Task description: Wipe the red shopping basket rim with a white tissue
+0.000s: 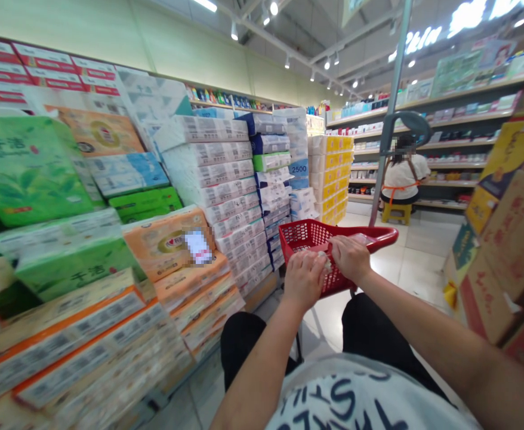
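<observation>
In front of my knees stands a red plastic shopping basket (304, 236) with perforated walls and a long red handle (385, 235) pointing right. My left hand (304, 275) is closed over its near rim, fingers curled away from me. Beside it, my right hand (351, 257) is wrapped around the rim closer to the handle. A small whitish thing (326, 260) shows between the two hands, too small to name. My fingertips and most of the basket's inside are hidden.
Stacked tissue packs (230, 173) line the left, with a lit phone-like screen (198, 246) on an orange pack (168, 242). Cardboard boxes (504, 239) stand right. Ahead, a metal pole (394, 89) rises near a person (403, 176) seated on a yellow stool (396, 213) before shelves.
</observation>
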A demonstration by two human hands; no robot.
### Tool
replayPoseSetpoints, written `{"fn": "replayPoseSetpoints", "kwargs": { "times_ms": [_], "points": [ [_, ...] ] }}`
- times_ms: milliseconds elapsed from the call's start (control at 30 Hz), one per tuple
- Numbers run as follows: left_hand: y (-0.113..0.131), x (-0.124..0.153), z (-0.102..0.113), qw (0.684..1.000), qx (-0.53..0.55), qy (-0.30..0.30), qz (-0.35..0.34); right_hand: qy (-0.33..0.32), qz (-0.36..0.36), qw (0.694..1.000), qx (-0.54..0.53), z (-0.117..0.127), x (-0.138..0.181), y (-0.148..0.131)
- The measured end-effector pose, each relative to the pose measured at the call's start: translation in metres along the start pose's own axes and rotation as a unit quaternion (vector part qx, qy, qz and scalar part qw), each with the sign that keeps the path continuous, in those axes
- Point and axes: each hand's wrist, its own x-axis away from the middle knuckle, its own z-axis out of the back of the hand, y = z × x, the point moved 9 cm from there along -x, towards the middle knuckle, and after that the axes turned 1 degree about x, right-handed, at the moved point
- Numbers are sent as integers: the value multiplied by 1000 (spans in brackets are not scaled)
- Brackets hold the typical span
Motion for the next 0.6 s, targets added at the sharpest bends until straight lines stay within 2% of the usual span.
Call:
{"fn": "replayPoseSetpoints", "kwargs": {
  "times_ms": [167,400,600],
  "points": [
    [-22,-5,3,997,-20,12,74,-5,-5,1000,1,0,-3,-4],
    [5,-4,-4,996,-88,1,20,12,5,1000,13,4,-6,-15],
    [-27,-12,3,989,-104,-37,102,16,5,1000,24,6,-8,-28]
  ]
}}
